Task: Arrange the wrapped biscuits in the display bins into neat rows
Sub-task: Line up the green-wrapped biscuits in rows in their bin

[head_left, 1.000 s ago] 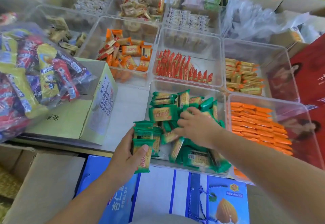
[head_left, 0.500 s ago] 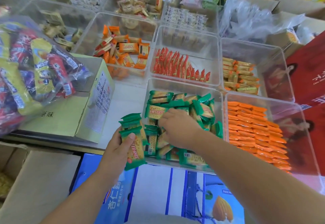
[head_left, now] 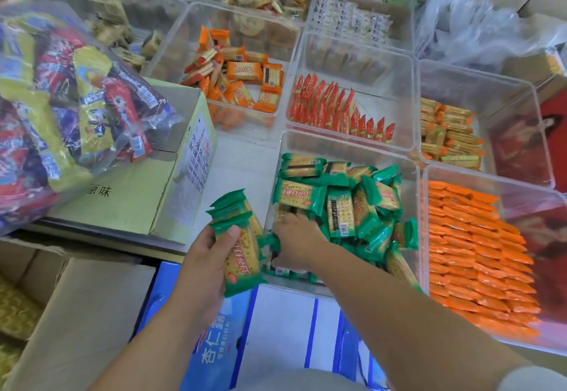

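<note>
Glossy green foil biscuit wrappers point(head_left: 339, 212); clear smooth plastic bin point(head_left: 346, 145); matt cardboard carton point(head_left: 122, 203).

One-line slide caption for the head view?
Left hand holds a stack of green-wrapped biscuits while right hand reaches into the jumbled clear bin.

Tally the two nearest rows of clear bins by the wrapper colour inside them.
Orange: 2 (loose-packet bin, neat-row bin)
Red: 1 (red bin)
Green: 1 (green bin)
Gold: 1 (gold bin)
Total: 5
</note>
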A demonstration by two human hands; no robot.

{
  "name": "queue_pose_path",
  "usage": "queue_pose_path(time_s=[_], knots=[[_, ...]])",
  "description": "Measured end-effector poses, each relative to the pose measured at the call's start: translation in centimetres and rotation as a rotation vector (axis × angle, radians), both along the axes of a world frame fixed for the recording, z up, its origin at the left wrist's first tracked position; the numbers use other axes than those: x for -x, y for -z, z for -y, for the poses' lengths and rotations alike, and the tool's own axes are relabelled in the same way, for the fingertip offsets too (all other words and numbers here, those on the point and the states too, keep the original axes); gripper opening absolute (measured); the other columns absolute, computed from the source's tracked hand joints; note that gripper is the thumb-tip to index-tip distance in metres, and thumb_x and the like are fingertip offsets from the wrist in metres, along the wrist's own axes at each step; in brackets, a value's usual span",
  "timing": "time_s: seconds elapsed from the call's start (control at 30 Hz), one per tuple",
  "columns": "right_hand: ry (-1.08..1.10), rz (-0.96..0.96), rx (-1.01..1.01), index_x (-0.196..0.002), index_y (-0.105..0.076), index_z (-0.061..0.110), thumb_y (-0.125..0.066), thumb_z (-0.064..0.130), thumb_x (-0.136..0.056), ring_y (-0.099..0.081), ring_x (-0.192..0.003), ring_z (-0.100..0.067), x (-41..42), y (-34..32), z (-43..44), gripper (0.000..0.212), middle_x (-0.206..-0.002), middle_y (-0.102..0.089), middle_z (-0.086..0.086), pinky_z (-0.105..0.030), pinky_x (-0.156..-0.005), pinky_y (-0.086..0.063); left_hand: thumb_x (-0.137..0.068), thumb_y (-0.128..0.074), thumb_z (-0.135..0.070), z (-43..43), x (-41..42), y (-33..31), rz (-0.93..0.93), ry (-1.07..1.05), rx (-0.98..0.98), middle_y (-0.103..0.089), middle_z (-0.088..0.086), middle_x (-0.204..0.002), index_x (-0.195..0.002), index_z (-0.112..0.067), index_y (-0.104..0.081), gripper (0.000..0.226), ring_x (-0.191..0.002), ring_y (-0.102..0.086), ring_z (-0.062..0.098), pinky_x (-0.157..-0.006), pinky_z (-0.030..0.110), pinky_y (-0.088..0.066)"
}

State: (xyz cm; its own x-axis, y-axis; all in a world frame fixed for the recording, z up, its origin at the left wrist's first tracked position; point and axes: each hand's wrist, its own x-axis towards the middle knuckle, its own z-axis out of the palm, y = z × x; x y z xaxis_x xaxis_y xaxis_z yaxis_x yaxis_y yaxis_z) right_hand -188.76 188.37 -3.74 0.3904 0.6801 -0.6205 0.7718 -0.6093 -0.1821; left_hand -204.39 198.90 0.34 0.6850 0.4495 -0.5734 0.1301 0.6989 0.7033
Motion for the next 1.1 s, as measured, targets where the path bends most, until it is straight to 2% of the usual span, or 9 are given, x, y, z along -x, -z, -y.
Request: queue_pose_path(time_s=[0.07, 0.17, 0.3, 0.43, 0.57, 0.77, 0.87, 1.0, 1.1], knots=[[0.081, -0.216, -0.047, -0.132, -0.056, 0.015, -0.066, 0.045, -0.091, -0.052, -0.121, -0.034, 0.2, -0.6, 1.4, 0.052, -0.131, -0.052, -0.012, -0.044, -0.100, -0.046, -0.080, -0.074, -0.030, -0.6, -0.1, -0.1, 0.009, -0.003, -0.044, -0.075, 0.012, -0.104, -0.100, -0.025, -0.074, 0.021, -0.087, -0.075, 0.027, -0.065, 0.037, -0.060], [0.152, -0.400, -0.089, -0.150, -0.042, 0.013, -0.055, 0.046, -0.098, -0.041, -0.139, -0.031, 1.5, -1.3, 4.2, 0.063, -0.152, -0.044, -0.011, -0.038, -0.112, -0.036, -0.074, -0.080, -0.032, -1.2, -1.5, -0.6, -0.007, 0.012, -0.253, -0.073, 0.008, -0.104, -0.100, -0.029, -0.070, 0.028, -0.088, -0.073, 0.022, -0.066, 0.036, -0.059], [0.202, -0.406, -0.197, -0.153, -0.037, 0.019, -0.046, 0.042, -0.103, -0.037, -0.138, -0.027, 3.3, -1.2, 6.4, 0.056, -0.152, -0.043, -0.009, -0.035, -0.109, -0.030, -0.069, -0.078, -0.043, -0.9, -4.6, -1.6, 0.014, 0.145, -0.605, -0.070, -0.009, -0.100, -0.104, -0.041, -0.061, 0.039, -0.081, -0.072, 0.011, -0.056, 0.024, -0.056], [0.218, -0.415, -0.238, -0.157, -0.032, 0.023, -0.043, 0.048, -0.104, -0.033, -0.144, -0.024, 3.4, -1.0, 6.7, 0.060, -0.159, -0.037, -0.003, -0.033, -0.115, -0.026, -0.064, -0.084, -0.043, 0.4, -7.7, -1.5, 0.072, 0.348, -0.927, -0.063, -0.025, -0.106, -0.109, -0.058, -0.046, 0.060, -0.086, -0.067, 0.000, -0.064, 0.014, -0.051], [0.214, -0.431, -0.260, -0.154, -0.037, 0.024, -0.039, 0.053, -0.103, -0.038, -0.139, -0.028, 3.4, -1.1, 7.3, 0.058, -0.153, -0.044, -0.005, -0.042, -0.114, -0.033, -0.063, -0.088, -0.047, 1.7, -8.9, -0.1, -0.091, 0.576, -1.157, -0.060, -0.027, -0.106, -0.112, -0.058, -0.034, 0.074, -0.094, -0.063, 0.000, -0.079, 0.023, -0.054], [0.152, -0.373, -0.291, -0.152, -0.037, 0.025, -0.038, 0.054, -0.103, -0.035, -0.139, -0.031, 3.2, -1.1, 7.9, 0.057, -0.154, -0.044, -0.007, -0.045, -0.113, -0.034, -0.068, -0.090, -0.044, 2.6, -9.5, 1.4, -0.104, 0.815, -1.383, -0.049, -0.023, -0.141, -0.144, -0.061, -0.016, 0.107, -0.113, -0.054, 0.003, -0.094, 0.026, -0.046], [0.161, -0.402, -0.249, -0.151, -0.041, 0.025, -0.038, 0.057, -0.102, -0.039, -0.134, -0.033, 2.8, -1.0, 8.2, 0.058, -0.150, -0.047, -0.009, -0.044, -0.110, -0.038, -0.067, -0.089, -0.046, 2.0, -9.6, 2.0, -0.038, 0.977, -1.486, -0.056, -0.012, -0.138, -0.141, -0.049, -0.031, 0.094, -0.121, -0.055, 0.011, -0.099, 0.029, -0.046], [0.118, -0.444, -0.272, -0.149, -0.045, 0.020, -0.039, 0.053, -0.104, -0.044, -0.130, -0.030, 2.3, -1.3, 8.5, 0.056, -0.147, -0.050, -0.010, -0.036, -0.107, -0.037, -0.061, -0.081, -0.058, 0.7, -9.3, 1.9, 0.018, 1.019, -1.599, -0.062, -0.008, -0.119, -0.126, -0.036, -0.047, 0.076, -0.104, -0.059, 0.015, -0.087, 0.032, -0.049], [0.150, -0.448, -0.302, -0.134, -0.061, 0.018, -0.046, 0.046, -0.104, -0.055, -0.114, -0.027, 2.2, -1.5, 9.2, 0.044, -0.127, -0.063, -0.009, -0.032, -0.093, -0.045, -0.060, -0.069, -0.067, 0.3, -9.1, 1.3, -0.007, 1.056, -1.615, -0.063, -0.011, -0.105, -0.111, -0.037, -0.048, 0.063, -0.090, -0.061, 0.015, -0.074, 0.033, -0.051]])
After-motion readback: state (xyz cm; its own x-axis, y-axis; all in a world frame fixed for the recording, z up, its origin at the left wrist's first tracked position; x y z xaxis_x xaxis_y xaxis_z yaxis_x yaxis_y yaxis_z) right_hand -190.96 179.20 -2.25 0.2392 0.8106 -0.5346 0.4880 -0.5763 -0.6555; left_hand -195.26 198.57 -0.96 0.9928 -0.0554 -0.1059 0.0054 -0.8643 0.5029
